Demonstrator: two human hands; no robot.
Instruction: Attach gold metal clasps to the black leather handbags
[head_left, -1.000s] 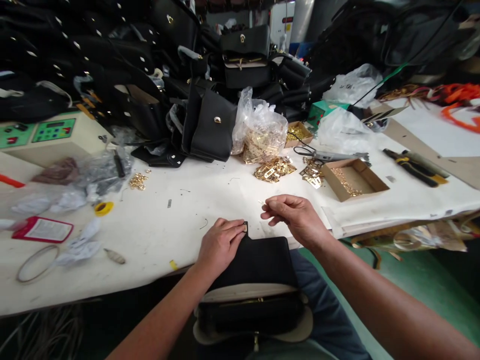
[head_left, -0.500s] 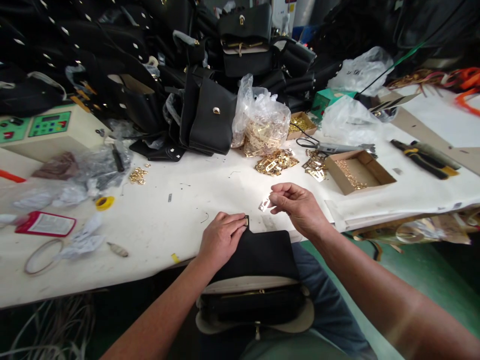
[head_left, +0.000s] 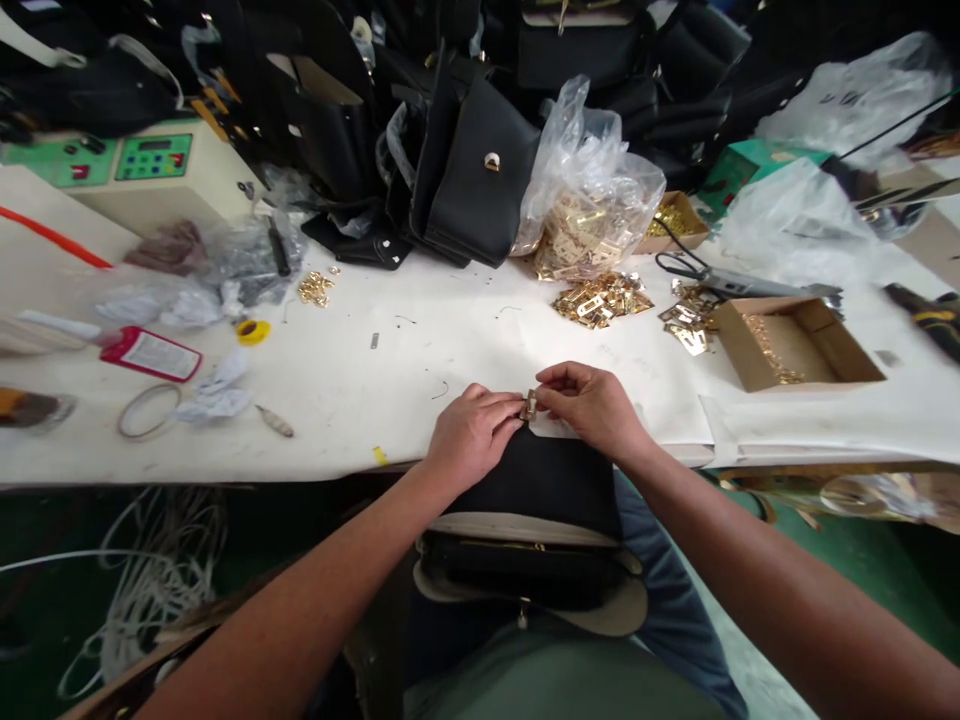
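Observation:
A black handbag (head_left: pixel 562 482) lies across my lap, its flap laid up onto the table's edge and its pale-lined mouth facing me. My left hand (head_left: pixel 474 437) grips the tab end of that flap, fingers pressed together. Between the thumb and fingers of my right hand (head_left: pixel 592 405) is a small shiny metal plate (head_left: pixel 531 404), set against the tab beside my left fingertips. The fingers partly cover the tab. Beyond my hands lies a pile of gold metal plates (head_left: pixel 602 298), with a smaller pile of plates (head_left: pixel 688 322) to its right.
An open cardboard box (head_left: pixel 799 345) with small gold pieces stands at the right. Behind the piles sits a clear plastic bag of plates (head_left: pixel 581 225). Finished-looking black bags (head_left: pixel 480 165) crowd the back. At left are a yellow tape roll (head_left: pixel 253 331) and a control box (head_left: pixel 161 180).
My right hand has brought the metal plate left to the flap's tab, where it now meets my left fingertips. The camera view has shifted left and down.

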